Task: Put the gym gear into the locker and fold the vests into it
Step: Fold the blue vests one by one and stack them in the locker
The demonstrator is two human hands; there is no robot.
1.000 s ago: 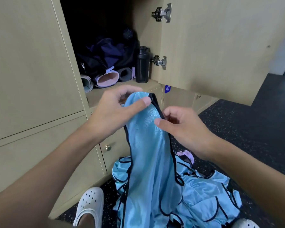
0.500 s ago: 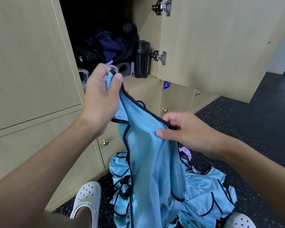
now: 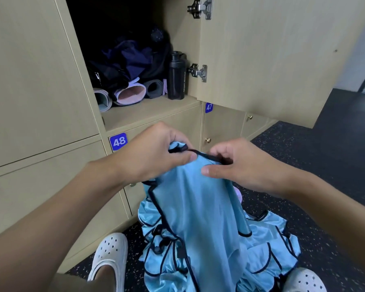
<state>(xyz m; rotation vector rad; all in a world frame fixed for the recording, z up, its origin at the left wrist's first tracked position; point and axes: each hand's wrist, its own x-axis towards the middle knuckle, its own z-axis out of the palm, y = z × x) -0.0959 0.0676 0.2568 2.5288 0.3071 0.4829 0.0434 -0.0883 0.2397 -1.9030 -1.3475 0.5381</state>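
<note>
A light blue vest (image 3: 198, 207) with dark trim hangs in front of me. My left hand (image 3: 156, 152) pinches its top edge on the left, and my right hand (image 3: 236, 163) pinches the same edge on the right. Below it a heap of more blue vests (image 3: 268, 258) lies on the floor. The open locker (image 3: 148, 112) above number 48 holds rolled mats (image 3: 131, 94), a dark bag (image 3: 131, 60) and a black bottle (image 3: 176, 75).
The locker door (image 3: 272, 55) stands open to the right. Shut lockers with small brass knobs (image 3: 208, 140) sit below. My white clogs (image 3: 109, 256) stand on the dark speckled floor (image 3: 314, 161) on either side of the heap. Something pink (image 3: 238, 193) peeks out behind the vest.
My left hand came down from locker height and closer to my right hand. Both now hold the vest's top edge close together at about the same level.
</note>
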